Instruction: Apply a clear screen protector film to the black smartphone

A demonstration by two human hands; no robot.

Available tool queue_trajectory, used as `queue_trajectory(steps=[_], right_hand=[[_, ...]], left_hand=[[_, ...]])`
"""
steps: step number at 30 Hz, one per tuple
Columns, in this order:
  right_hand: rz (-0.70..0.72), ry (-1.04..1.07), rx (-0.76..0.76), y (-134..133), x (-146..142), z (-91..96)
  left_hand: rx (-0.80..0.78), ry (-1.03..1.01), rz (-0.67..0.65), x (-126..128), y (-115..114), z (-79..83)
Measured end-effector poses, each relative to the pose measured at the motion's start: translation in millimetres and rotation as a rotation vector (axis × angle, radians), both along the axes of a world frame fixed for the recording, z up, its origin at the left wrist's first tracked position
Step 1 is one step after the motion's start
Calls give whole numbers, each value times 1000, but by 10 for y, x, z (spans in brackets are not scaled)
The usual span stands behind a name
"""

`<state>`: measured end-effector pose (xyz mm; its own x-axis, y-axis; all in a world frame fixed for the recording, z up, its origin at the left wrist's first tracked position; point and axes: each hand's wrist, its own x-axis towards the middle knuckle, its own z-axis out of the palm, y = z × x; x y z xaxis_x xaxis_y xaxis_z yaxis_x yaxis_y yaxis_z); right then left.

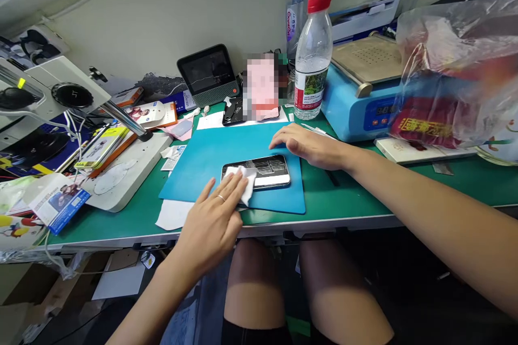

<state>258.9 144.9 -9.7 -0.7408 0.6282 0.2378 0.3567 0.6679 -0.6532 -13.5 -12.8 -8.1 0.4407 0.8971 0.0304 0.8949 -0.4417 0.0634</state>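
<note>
A smartphone [270,173] lies on a blue mat [202,152], its dark screen showing light glare or streaks. My left hand [215,221] presses a folded white tissue [247,185] onto the phone's left end, with the fingers stretched over the tissue. A ring is on one of those fingers. Just beyond the phone's far right corner, my right hand [309,145] hovers or rests over the mat's edge. Its fingers are loosely bent and apart, and nothing shows in them.
Behind the mat stand a display device [210,73] and a red-capped bottle [312,75]. A blue heating plate unit [356,102] and a plastic bag [453,81] fill the right. On the left, a microscope stand [121,183] carries small boxes. The green table's front edge runs near my knees.
</note>
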Motion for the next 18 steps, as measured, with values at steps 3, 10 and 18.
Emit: queue_trajectory(steps=[3, 10, 18], right_hand=[[-15, 0, -12, -9, -8, 16], [-24, 14, 11, 2, -28, 4], [-28, 22, 78, 74, 1, -65]], left_hand=[[17, 28, 73, -113, 10, -20], [16, -95, 45, 308, 213, 3], [156, -221, -29, 913, 189, -113]])
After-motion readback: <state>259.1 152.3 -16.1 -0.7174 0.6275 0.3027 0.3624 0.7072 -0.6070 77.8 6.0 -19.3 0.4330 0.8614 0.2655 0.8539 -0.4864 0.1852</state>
